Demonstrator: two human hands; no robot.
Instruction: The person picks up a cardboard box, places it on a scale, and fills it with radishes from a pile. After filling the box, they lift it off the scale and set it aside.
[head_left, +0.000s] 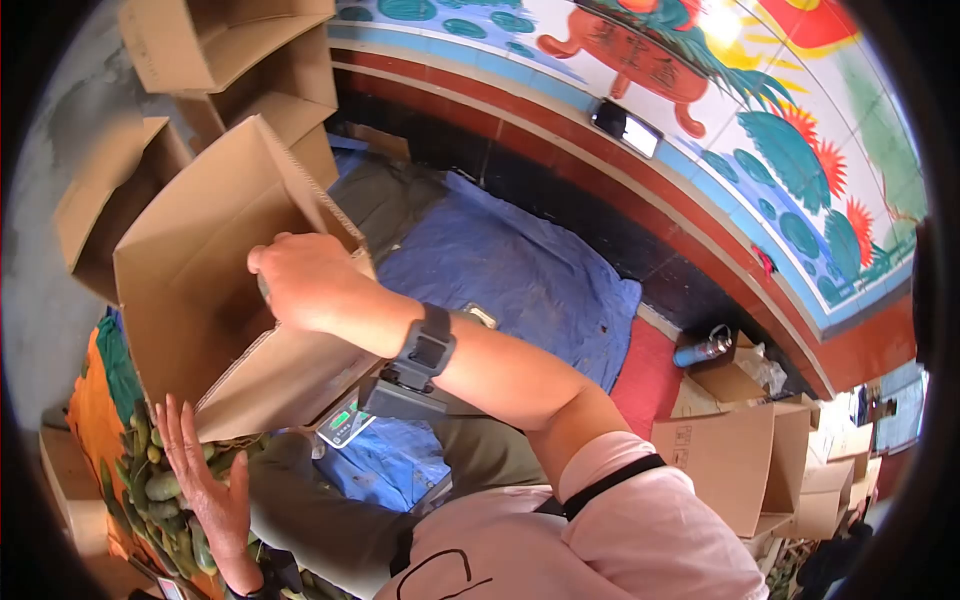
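A large open cardboard box [190, 290] lies tipped on its side in the middle left. My right hand [305, 280], with a black watch on the wrist, is closed over the box's upper edge by its flap. My left hand [205, 480] is at the bottom left with fingers spread, holding nothing. It hovers beside the box's lower flap, over a pile of green oblong fruits [160, 490] lying on an orange cloth. Whether the left palm touches the flap is unclear.
A digital scale [345, 420] with a lit green display sits under the box on a blue tarp [520, 270]. Empty cardboard boxes [215, 45] are stacked at the top left, and more boxes [740, 460] stand at the right. A phone [626, 128] lies on the painted ledge.
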